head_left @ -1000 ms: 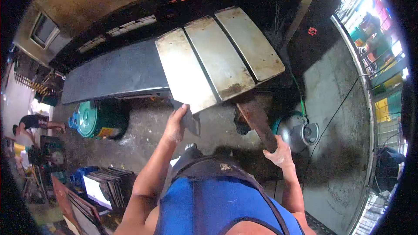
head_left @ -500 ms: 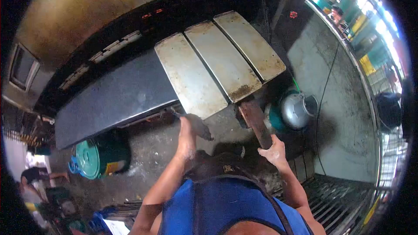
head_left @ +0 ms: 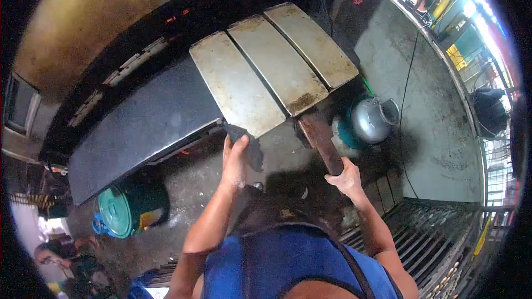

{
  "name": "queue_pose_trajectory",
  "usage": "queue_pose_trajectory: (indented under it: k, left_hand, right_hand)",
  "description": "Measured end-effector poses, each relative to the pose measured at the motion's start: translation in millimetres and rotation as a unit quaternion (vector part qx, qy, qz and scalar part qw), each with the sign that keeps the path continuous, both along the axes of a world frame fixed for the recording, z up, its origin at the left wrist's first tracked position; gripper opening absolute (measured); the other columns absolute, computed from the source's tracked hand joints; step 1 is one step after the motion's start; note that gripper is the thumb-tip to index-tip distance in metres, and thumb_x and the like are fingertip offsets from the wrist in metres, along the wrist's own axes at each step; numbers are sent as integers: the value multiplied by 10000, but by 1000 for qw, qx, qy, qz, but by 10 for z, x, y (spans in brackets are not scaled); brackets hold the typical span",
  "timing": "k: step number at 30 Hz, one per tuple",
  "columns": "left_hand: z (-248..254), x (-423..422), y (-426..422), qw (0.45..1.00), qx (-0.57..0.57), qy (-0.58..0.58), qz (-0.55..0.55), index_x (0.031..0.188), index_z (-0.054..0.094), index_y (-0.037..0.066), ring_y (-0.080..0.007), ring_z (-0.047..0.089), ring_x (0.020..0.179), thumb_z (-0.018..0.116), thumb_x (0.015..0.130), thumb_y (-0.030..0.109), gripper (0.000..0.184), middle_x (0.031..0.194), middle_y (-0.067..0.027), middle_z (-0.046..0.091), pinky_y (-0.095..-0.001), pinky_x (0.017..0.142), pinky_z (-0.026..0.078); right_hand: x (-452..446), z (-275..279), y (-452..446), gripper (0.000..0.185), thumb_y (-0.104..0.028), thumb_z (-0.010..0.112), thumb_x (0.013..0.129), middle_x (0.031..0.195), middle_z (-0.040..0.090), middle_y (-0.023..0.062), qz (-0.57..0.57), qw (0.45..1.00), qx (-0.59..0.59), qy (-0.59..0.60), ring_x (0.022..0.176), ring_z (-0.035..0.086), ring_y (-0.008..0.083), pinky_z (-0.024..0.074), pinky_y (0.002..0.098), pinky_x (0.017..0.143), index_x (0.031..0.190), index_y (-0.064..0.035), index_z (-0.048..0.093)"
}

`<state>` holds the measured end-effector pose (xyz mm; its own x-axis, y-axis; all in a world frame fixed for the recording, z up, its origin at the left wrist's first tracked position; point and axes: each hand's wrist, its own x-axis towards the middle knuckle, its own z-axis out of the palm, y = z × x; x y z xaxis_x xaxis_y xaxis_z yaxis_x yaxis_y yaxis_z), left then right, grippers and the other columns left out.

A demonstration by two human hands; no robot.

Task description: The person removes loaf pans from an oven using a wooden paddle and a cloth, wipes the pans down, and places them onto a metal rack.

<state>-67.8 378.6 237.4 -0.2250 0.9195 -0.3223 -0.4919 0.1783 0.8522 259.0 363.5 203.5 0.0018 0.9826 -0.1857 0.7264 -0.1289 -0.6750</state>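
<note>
My left hand [head_left: 235,160] is closed on a dark, ragged cloth [head_left: 252,149] at the near corner of the leftmost metal tray [head_left: 238,83]. Whether the cloth touches the tray's rim or the dark shelf's edge, I cannot tell. In my right hand [head_left: 346,178] is the near end of a long brown wooden board [head_left: 321,141]. Its far end meets the near edge of the middle tray [head_left: 280,63] or goes under it. A third tray [head_left: 313,44] lies to the right, and all three, stained brown, are side by side.
The dark shelf [head_left: 144,116] runs left from the trays below a curved metal hood [head_left: 88,33]. A green lidded drum [head_left: 119,210] stands on the floor at left. Right of the board is a silver-and-teal gas cylinder [head_left: 371,122]. Slatted metal racks [head_left: 415,243] are at lower right.
My left hand has moved up slightly with the cloth, closer to the shelf corner. The whole view has shifted a little; my right hand still grips the board.
</note>
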Motion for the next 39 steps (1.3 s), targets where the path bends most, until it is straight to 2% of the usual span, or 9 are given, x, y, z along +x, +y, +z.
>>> queue_pose_trajectory:
  k: [8,10,18,21,22,24,26,30,39]
  left_hand:
    - [269,24,-597,998,-13,60,20,1401,293,-45,-271,547,1125,690,821,186,739,1218,-177,535,-405,1011,420]
    - [251,-120,-701,999,-5,53,10,1363,348,-47,-258,567,1099,690,816,164,680,1185,-165,558,-396,1012,418]
    - [295,-576,-720,975,-32,152,-160,1326,432,4,-203,559,1015,708,823,188,602,1083,-110,578,-375,917,441]
    - [-81,-705,-471,907,90,302,-281,1220,495,3,-221,619,857,631,875,335,498,987,-102,598,-373,720,519]
    - [162,-425,-336,931,-23,150,-331,1161,524,6,-229,645,785,616,896,378,467,926,-104,613,-362,661,536]
    - [-143,-433,185,940,20,146,-308,1000,523,86,-199,610,602,596,914,367,303,769,-34,569,-333,482,498]
    - [-210,7,445,908,12,163,-387,976,529,114,-202,590,577,605,906,351,258,741,-19,559,-340,489,496]
    - [-423,1158,844,851,-3,193,-488,1135,597,70,-255,622,966,603,886,331,361,1003,-92,626,-414,822,505]
    - [-1293,3906,1420,635,-143,125,-748,1242,572,33,-264,640,995,596,848,337,499,1115,-121,659,-388,831,515]
  right_hand:
    - [-293,-692,-151,603,-137,873,599,1001,697,195,-24,993,40,105,938,649,195,507,338,827,1093,85,606]
    - [-423,-321,-270,627,-170,883,599,1016,695,192,-24,988,15,155,938,646,197,505,342,832,1094,93,602]
    - [-532,-331,-1436,730,-389,857,585,1033,696,186,-238,968,-21,76,979,669,365,527,413,878,1168,-31,602]
    - [-234,-635,-2000,829,-419,856,618,1131,665,199,-283,957,-56,27,1046,644,360,494,445,939,1283,-51,526]
    - [-143,-704,-2137,829,-419,856,618,1131,665,199,-324,944,-57,35,1046,644,360,494,445,939,1283,-51,526]
    - [-120,-582,-2145,762,-375,864,605,1033,684,208,-409,911,-19,46,973,667,362,519,443,864,1207,-15,568]
    - [-132,-1021,-2429,751,-370,857,605,1030,683,215,-465,884,-22,41,971,666,357,518,444,860,1202,-11,578]
    - [-104,-1110,-2918,704,-335,844,599,1025,680,228,-573,808,-72,116,970,665,350,516,448,838,1165,6,601]
    - [-176,-1877,-3286,765,-345,853,588,1028,673,232,-680,711,-124,131,988,650,394,512,467,821,1208,1,569]
